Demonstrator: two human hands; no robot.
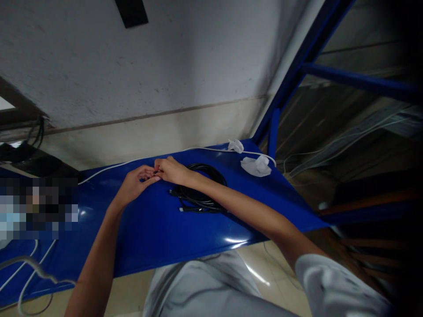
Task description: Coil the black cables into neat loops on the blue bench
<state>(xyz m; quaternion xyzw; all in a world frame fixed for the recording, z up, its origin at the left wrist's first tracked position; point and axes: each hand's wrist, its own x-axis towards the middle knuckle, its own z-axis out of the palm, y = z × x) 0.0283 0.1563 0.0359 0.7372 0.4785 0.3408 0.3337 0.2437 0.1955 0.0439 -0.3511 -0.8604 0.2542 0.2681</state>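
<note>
Over the blue table (145, 237), my left hand (137, 182) and my right hand (172, 171) meet fingertip to fingertip. Between them is a small dark piece (156, 172), mostly hidden and too small to name. Both hands are closed in a pinch on it, the left with its fingers loosely curved. A coil of black cable (213, 171) lies on the table beneath my right forearm, which hides part of it. Two cable ends with connectors (181, 209) stick out at the coil's left side.
Crumpled white paper or plastic pieces (257, 166) lie at the right. A white cable (109, 168) runs along the wall side. Grey and white cords (29, 262) loop at the lower left, below a blurred-out patch. Blue frame bars (291, 83) rise at the right.
</note>
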